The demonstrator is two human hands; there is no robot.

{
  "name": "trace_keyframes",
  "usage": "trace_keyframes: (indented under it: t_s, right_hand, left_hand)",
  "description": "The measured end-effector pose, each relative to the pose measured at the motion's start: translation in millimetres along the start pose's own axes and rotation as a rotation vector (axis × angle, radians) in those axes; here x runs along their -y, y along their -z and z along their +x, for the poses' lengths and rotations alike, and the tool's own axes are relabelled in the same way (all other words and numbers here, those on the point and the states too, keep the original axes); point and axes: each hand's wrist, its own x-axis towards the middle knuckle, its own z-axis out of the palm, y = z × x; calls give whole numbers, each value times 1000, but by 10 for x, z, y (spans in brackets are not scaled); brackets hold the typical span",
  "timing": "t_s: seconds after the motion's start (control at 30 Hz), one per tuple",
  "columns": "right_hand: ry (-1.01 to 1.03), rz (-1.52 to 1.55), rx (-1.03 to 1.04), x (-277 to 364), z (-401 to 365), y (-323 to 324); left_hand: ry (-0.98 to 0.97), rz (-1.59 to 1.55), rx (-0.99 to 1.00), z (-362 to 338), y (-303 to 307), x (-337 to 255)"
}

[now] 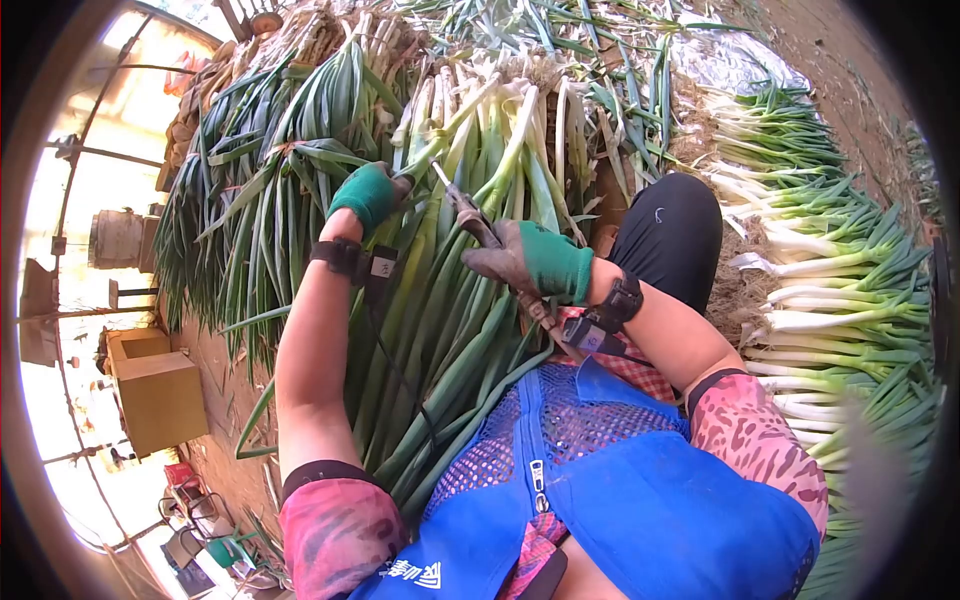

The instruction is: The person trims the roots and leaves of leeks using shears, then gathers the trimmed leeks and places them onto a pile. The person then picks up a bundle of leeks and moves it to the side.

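Note:
My left hand (368, 196), in a green glove with dark fingers, closes around a green onion (450, 132) just above its leaves. The onion's pale root end points up and right. My right hand (530, 260), gloved the same way, wraps around an air blow gun (472, 216). The gun's thin metal nozzle points up and left, close to the held onion, and a hose (545, 322) trails from its lower end toward my lap. More long green onions (400, 330) lie under both hands, their leaves reaching down to my blue vest (610, 470).
A big heap of unpeeled green onions (270, 180) lies on the left. Along the right, white-stemmed onions (800, 300) form a long row on the ground. My dark-clothed knee (670, 235) stands between. A cardboard box (155, 400) and a red-and-metal item (185, 485) sit at far left.

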Motion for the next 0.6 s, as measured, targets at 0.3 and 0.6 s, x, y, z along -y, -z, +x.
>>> trace_keyframes:
  t_s: [0.3, 0.6]
  right_hand:
    - [-486, 513, 10, -348, 824, 245]
    - [334, -491, -82, -1352, 1431, 372]
  left_hand:
    - [-4, -32, -20, -39, -133, 62]
    - [-16, -171, 72, -186, -108, 136]
